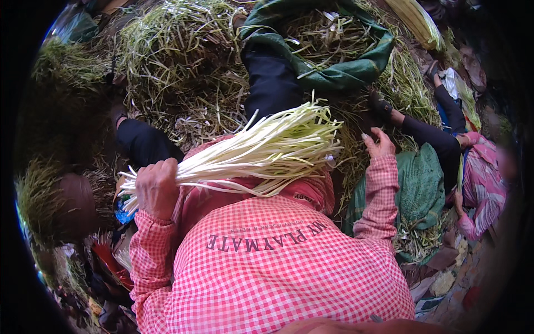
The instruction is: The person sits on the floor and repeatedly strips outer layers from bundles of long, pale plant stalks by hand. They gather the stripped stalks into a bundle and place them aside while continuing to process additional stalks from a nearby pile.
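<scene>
My left hand (157,188) is closed around a thick bundle of long pale stalks (250,152), near their white ends. The bundle lies slantwise over my lap, its yellow-green ends fanning out to the right. The white ends stick out a little to the left of my fist. To the right of the bundle, my right hand (379,142) is raised with its fingers apart and slightly bent, touching no stalks. Below it lies a green woven sack (419,185).
A large heap of green and dry stalks (179,54) lies beyond my legs. A green woven sack with a rolled rim (350,77) stands ahead, holding loose stalks. At the right a person in a pink patterned top (484,179) sits close by. A red item (110,259) lies at the lower left.
</scene>
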`<move>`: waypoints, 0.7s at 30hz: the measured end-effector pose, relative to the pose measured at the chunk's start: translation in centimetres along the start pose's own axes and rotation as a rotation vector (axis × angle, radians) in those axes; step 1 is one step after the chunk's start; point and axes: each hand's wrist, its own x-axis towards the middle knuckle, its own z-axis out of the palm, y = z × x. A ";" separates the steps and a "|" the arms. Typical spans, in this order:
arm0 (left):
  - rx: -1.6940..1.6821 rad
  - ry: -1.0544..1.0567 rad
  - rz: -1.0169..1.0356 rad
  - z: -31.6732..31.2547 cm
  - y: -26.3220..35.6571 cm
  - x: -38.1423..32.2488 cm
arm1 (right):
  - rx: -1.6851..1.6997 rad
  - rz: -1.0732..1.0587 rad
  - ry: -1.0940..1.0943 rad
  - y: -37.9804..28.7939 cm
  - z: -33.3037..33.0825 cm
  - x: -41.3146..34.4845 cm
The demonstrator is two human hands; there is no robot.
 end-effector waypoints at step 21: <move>0.090 0.430 0.156 -6.7 5.4 6.7 | 0.131 -0.966 -0.341 -32.1 -8.9 -1.2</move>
